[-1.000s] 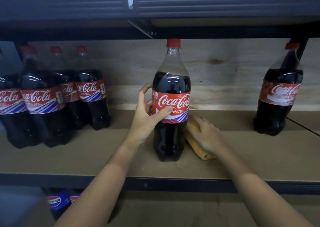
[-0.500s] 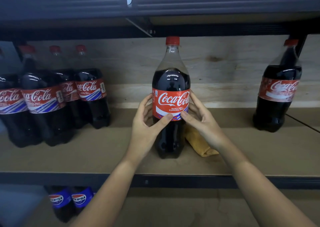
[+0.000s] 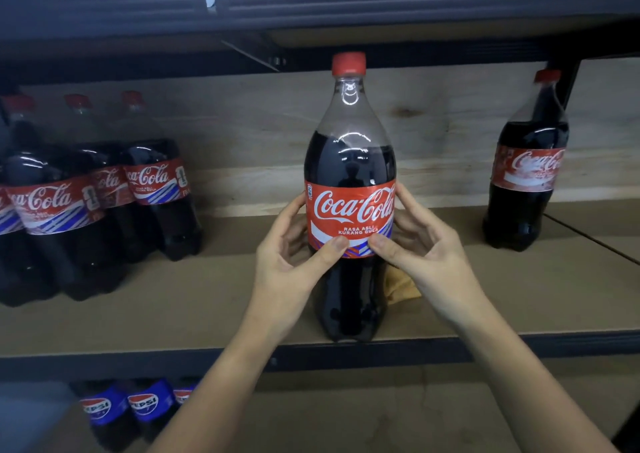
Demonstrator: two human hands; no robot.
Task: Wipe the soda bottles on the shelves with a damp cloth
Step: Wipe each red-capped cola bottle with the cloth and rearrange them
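Note:
A large Coca-Cola bottle [image 3: 349, 162] with a red cap stands upright near the front edge of the brown shelf [image 3: 207, 300]. My left hand [image 3: 294, 255] grips its left side, thumb on the red label. My right hand [image 3: 419, 245] grips its right side, thumb on the label's lower edge. The yellow cloth [image 3: 401, 288] lies on the shelf behind the bottle and under my right hand; neither hand holds it. It is mostly hidden.
Several Coca-Cola bottles [image 3: 149, 182] stand grouped at the left of the shelf. One more Coca-Cola bottle [image 3: 526, 168] stands at the right. Pepsi bottles [image 3: 147, 404] sit on the shelf below. A dark upper shelf [image 3: 311, 9] hangs close above.
My right hand let go of the yellow cloth and rose to the bottle's right side. Both hands now hold the bottle, which has come forward towards the shelf's front edge.

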